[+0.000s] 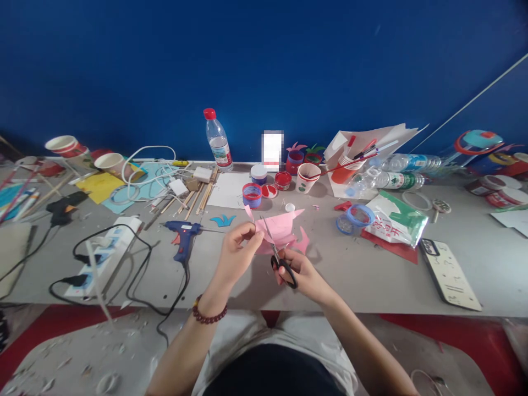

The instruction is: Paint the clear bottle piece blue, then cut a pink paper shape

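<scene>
My left hand (243, 247) pinches the left edge of a pink sheet of paper (280, 226), held a little above the table. In my right hand (301, 272) is a pair of scissors (284, 268) with black handles; the blades point up and to the left and lie across the paper. Part of the pink sheet has a cut, pointed outline on its right side. A blue paper cutout (223, 220) with several points lies on the table left of the paper. Beyond the sheet stand a blue and red ring-shaped container (252, 195) and a small white cap (290, 207).
A blue glue gun (184, 236) and a power strip (105, 258) with black cords lie to the left. Behind are a water bottle (218, 143) and a paper cup (307, 179). On the right are clear tape rolls (355, 218), a plastic packet (396, 220) and a phone (450, 275).
</scene>
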A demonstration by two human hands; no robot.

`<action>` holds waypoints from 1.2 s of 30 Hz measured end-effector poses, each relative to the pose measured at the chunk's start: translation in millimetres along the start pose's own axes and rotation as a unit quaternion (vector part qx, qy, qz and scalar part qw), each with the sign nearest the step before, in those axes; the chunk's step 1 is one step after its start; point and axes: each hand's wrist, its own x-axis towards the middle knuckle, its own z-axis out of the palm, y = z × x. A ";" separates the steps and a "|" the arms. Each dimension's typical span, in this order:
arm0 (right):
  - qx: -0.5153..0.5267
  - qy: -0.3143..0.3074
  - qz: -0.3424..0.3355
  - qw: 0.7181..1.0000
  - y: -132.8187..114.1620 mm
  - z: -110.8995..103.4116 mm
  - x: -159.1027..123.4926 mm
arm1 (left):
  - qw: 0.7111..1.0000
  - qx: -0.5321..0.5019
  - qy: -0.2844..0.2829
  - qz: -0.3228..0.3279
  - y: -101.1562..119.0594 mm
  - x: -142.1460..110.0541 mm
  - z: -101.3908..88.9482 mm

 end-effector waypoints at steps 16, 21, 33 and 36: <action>-0.003 -0.014 -0.022 1.000 7.9 -0.9 -1.4 | 1.000 -0.016 0.004 -0.022 -4.9 -4.7 0.1; -0.008 -0.018 -0.024 1.000 4.3 -0.3 -2.4 | 0.999 -0.022 -0.002 -0.031 -6.5 -6.2 3.1; -0.013 -0.017 -0.030 0.999 5.4 -0.3 -2.3 | 0.999 -0.021 0.011 -0.041 -7.6 -8.8 5.0; -0.012 -0.017 -0.029 0.999 4.2 -0.1 -2.4 | 0.999 -0.024 0.010 -0.040 -8.5 -8.9 5.1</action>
